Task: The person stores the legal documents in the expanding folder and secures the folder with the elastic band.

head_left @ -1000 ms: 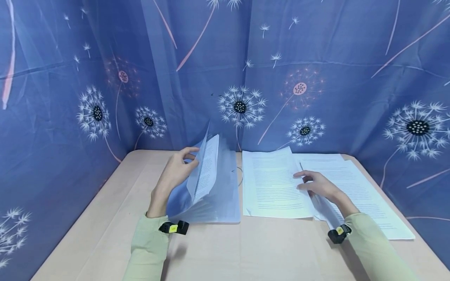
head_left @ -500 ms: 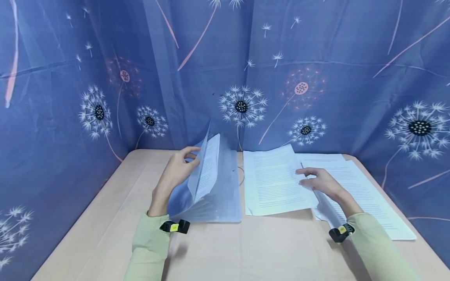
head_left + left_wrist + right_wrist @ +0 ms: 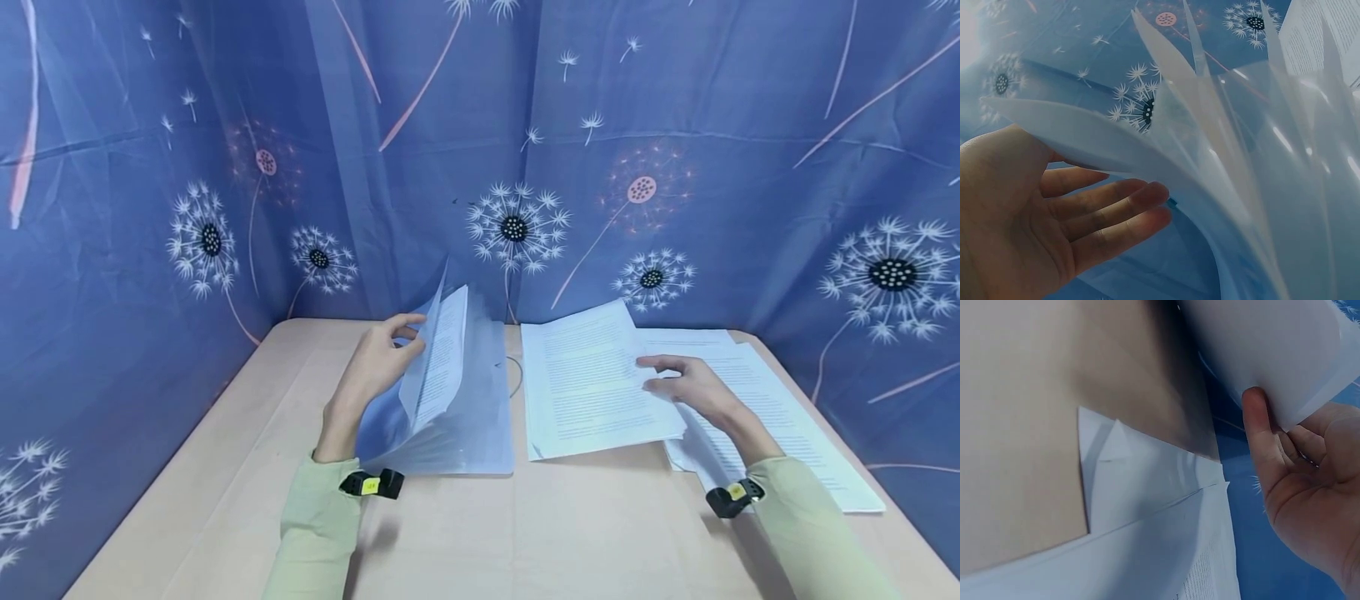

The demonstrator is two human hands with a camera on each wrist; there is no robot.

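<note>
the lifted printed sheets (image 3: 592,387) are over the right half of the desk (image 3: 585,533), just beside the folder, their right side raised and tilted; how many there are i cannot tell. the right hand (image 3: 693,392) pinches them by the right edge. they should be light and floppy, easy to crease, so a flat grip near the middle of an edge looks safest

left of them the blue folder (image 3: 480,442) lies partly open, and the left hand (image 3: 382,358) pinches a raised leaf (image 3: 414,392) by its free edge, a printed page (image 3: 444,354) standing beside it. the plastic is probably thin, springy and slippery, best held at the rim. further right, more papers (image 3: 795,442) lie on the desk, with a blue dandelion curtain (image 3: 427,192) behind

the left wrist view shows the clear pockets (image 3: 1260,144) fanned apart, which from the head merge together; the right wrist view shows the thumb on one face of the sheets, the fingers behind, and a turned-up corner (image 3: 1116,444) in the papers below
</note>
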